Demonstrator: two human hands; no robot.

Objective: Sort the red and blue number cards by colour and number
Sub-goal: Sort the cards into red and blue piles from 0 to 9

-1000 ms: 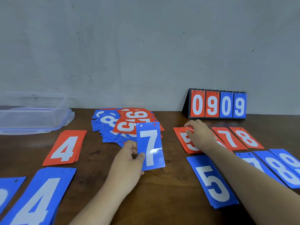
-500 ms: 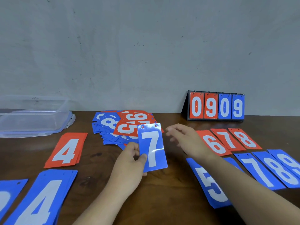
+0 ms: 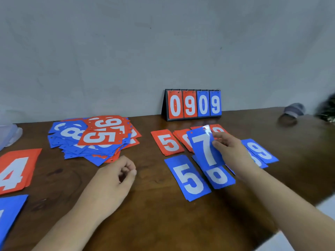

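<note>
My right hand pinches a blue 7 card by its right edge, holding it above the sorted rows. Under it lie a red 5, further red cards partly hidden, a blue 5, a blue 6 and a blue 9. My left hand hovers loosely curled and holds nothing, just in front of the mixed pile of red and blue cards. A red 4 stack and a blue stack lie at the far left.
A flip scoreboard reading 0909 stands against the wall. A clear plastic box shows at the left edge. A blurred dark object sits at the table's far right. The table's right edge runs near my right forearm.
The blue 7 card passed from my left hand to my right, which carried it right over the sorted rows. My left hand let go and stays near the pile. The view swung right.
</note>
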